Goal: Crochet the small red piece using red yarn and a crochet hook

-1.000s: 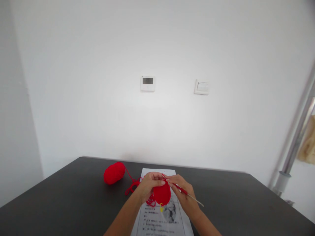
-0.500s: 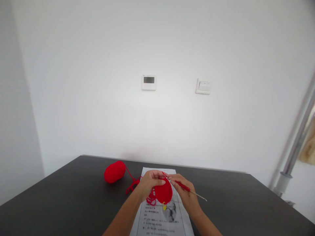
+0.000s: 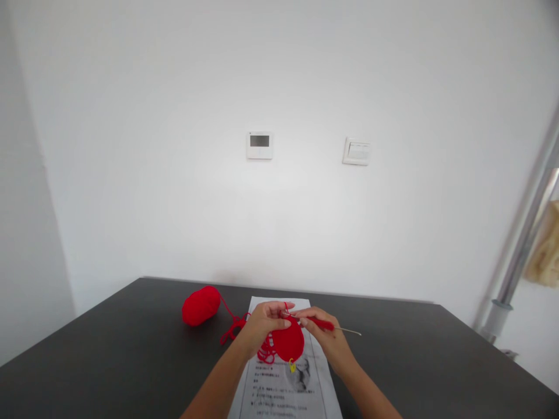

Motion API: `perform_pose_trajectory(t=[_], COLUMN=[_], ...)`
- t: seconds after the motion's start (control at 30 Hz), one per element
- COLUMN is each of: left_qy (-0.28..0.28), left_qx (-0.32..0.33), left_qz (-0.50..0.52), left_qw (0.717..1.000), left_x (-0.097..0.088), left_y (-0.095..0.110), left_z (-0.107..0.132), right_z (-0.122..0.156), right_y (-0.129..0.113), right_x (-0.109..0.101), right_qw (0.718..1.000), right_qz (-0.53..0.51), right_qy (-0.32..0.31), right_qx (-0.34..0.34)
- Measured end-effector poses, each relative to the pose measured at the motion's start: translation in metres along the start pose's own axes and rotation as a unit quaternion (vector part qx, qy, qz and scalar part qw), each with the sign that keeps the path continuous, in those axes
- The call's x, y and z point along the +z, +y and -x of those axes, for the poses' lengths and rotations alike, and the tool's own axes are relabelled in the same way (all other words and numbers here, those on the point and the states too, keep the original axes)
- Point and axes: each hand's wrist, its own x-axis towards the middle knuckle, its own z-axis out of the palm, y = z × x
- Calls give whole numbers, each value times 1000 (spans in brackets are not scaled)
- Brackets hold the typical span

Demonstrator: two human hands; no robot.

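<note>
My left hand (image 3: 266,327) pinches the upper left edge of a round red crochet piece (image 3: 290,343), with a strand of yarn running over its forefinger. In my right hand (image 3: 325,337) is a crochet hook (image 3: 322,323) with a red grip, held like a pencil. Its tip meets the top edge of the piece, beside my left fingertips; the thin metal rear end points right. From the lower edge of the piece hangs a yellow stitch marker (image 3: 292,366). Loose red yarn (image 3: 266,351) dangles below my left hand.
A red yarn ball (image 3: 201,305) lies on the dark table (image 3: 144,349) at the left, its strand trailing toward my hands. Beneath my hands is a printed sheet (image 3: 279,396). Behind the table, the white wall carries a thermostat panel (image 3: 259,145) and a switch (image 3: 357,152). A pipe (image 3: 519,256) stands at right.
The hook has turned flatter, and its tip has shifted left along the top edge of the piece. A yarn strand now stands up at my left forefinger. The whole view has shifted slightly.
</note>
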Motion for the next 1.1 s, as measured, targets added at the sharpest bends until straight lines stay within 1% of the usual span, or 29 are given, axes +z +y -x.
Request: perform_pose_trajectory(t=[0.13, 0.3, 0.4, 0.53, 0.7, 0.9, 1.1], left_qy=[22, 6, 11, 10, -2, 23, 41], left_qx=[-6, -2, 2, -4, -10, -5, 18], left_qz=[-24, -32, -46, -54, -31, -38, -62], left_qw=[999, 999, 999, 999, 999, 999, 997], left_x=[0, 2, 2, 1, -2, 0, 3], left_y=[1, 2, 2, 4, 8, 6, 6], left_z=[0, 0, 0, 2, 3, 3, 2], right_z=[0, 2, 2, 2, 1, 1, 1], right_y=[0, 0, -1, -1, 0, 3, 2], right_x=[-1, 1, 1, 0, -1, -2, -2], right_qw=[1000, 999, 997, 997, 999, 999, 999], right_qz=[4, 24, 41, 53, 32, 38, 41], right_qy=[-21, -21, -28, -32, -16, -6, -11], right_qx=[4, -37, -51, -39, -23, -21, -17])
